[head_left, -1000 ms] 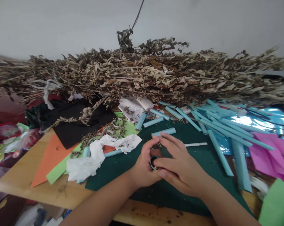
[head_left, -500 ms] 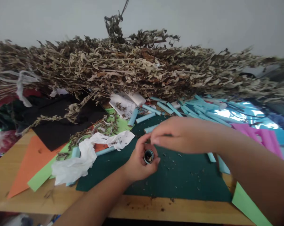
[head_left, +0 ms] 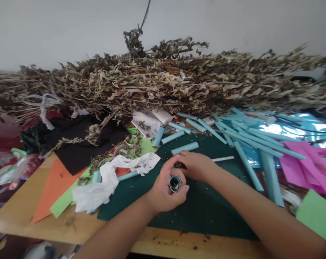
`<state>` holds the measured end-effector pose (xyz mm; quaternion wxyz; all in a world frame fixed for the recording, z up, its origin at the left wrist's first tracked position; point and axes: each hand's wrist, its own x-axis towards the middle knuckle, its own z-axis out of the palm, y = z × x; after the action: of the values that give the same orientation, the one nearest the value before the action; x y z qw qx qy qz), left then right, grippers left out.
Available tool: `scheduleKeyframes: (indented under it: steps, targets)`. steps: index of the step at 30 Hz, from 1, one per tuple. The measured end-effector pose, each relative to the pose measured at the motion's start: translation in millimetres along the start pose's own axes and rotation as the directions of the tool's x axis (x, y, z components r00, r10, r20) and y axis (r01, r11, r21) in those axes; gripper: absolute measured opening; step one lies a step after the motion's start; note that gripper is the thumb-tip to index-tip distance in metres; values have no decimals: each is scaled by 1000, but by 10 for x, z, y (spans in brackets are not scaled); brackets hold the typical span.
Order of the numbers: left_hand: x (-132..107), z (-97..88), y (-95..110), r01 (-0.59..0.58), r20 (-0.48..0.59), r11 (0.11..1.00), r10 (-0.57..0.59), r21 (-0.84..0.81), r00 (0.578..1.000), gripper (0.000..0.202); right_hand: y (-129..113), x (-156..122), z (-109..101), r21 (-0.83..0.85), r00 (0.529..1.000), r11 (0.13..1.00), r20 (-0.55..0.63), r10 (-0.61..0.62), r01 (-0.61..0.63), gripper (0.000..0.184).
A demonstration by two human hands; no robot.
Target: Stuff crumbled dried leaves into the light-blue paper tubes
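My left hand [head_left: 168,187] is wrapped round a short light-blue paper tube [head_left: 175,183], held upright with its open end facing me. Bits of dried leaf show inside the tube. Just beyond it, my right hand [head_left: 196,164] has its fingers curled down and close together, close by my left index finger. Some dark crumbled dried leaves [head_left: 179,165] show between the two hands. What the right fingertips hold, if anything, is hidden. Both hands are over a dark green sheet [head_left: 206,212] strewn with small crumbs.
Dried leafy stalks [head_left: 157,81] are heaped along the wall. Several rolled blue paper tubes [head_left: 184,148] lie behind and right of my hands. A thin white stick [head_left: 223,158], crumpled white tissue [head_left: 94,192], black sheet [head_left: 68,147], orange paper [head_left: 50,190] and pink paper [head_left: 300,172] surround the sheet.
My right hand has come down and inward from above, beside the left hand. The left hand still holds the tube. The whole view has shifted, showing more of the right side.
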<state>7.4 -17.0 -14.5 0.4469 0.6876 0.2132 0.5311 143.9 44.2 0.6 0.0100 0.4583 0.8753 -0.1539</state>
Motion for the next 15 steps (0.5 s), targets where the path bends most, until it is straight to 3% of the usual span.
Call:
scheduleKeyframes:
  steps: [6,15]
  targets:
    - [-26,-7,-18,32,-5,999,-32,-24,999,62,-18,-2,-14,-47,1000,999,-9,5,-5,32]
    - [-29,-13,13,4,29,999,-2,-42,1000,59,-117,53,-70,-40,999,999,-6,-34,34,22]
